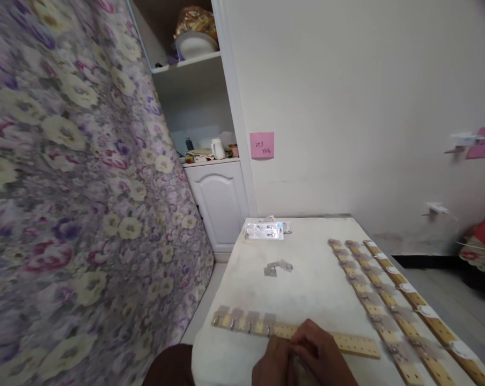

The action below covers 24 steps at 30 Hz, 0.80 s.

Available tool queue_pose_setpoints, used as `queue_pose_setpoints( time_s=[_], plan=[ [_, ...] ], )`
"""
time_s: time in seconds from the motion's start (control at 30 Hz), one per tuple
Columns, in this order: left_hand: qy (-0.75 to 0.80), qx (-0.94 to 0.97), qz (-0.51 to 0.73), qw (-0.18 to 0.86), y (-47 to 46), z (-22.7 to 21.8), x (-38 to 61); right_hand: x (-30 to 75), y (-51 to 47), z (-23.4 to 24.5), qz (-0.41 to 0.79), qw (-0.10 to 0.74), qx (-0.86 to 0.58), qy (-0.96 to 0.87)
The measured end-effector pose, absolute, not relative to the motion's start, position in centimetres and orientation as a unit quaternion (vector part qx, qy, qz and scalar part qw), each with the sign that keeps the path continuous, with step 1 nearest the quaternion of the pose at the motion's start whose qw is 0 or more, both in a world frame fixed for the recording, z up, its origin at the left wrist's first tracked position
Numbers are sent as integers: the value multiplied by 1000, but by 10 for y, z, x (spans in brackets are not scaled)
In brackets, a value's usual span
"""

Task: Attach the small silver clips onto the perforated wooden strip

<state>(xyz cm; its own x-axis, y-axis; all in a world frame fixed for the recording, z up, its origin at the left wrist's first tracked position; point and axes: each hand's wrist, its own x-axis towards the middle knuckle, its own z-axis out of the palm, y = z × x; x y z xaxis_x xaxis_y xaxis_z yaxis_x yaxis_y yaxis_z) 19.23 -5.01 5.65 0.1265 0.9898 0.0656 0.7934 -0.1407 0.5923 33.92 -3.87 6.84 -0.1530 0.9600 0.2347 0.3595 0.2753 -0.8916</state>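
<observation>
A pale wooden strip (359,344) with rows of small holes lies across the near part of the table. Along its left half, several metal hooks (250,325) each have a clear plastic square (255,318) behind them. My left hand (271,362) and my right hand (320,351) meet at the near edge of the strip, just right of the hooks. Both have their fingers closed and pressed close together. Whatever is between the fingertips is too small and hidden to name. Further back lie a few small clear packets (271,270) with metal pieces.
Three long wooden strips (405,328) with attached pieces run along the table's right side. Clear plastic packaging (263,230) rests at the back left of the white table (302,300). A floral curtain (101,214) hangs to the left, and a wall (331,107) stands behind.
</observation>
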Motion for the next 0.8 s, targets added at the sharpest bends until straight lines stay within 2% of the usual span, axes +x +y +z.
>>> queue_pose_setpoints(
  time_s=[0.13,0.27,0.5,0.7,0.8],
  plan=[
    [597,724,280,203,-46,64,188,340,-39,64,356,423,-484,-678],
    [582,705,330,235,-44,74,186,343,-39,63,375,416,-488,-669],
    [565,643,364,367,-40,75,186,341,-38,66,451,408,-488,-626],
    [556,557,417,455,-40,65,186,335,-34,54,574,449,-435,-529],
    [540,508,404,535,-41,52,187,336,-32,47,610,470,-410,-489]
  ],
)
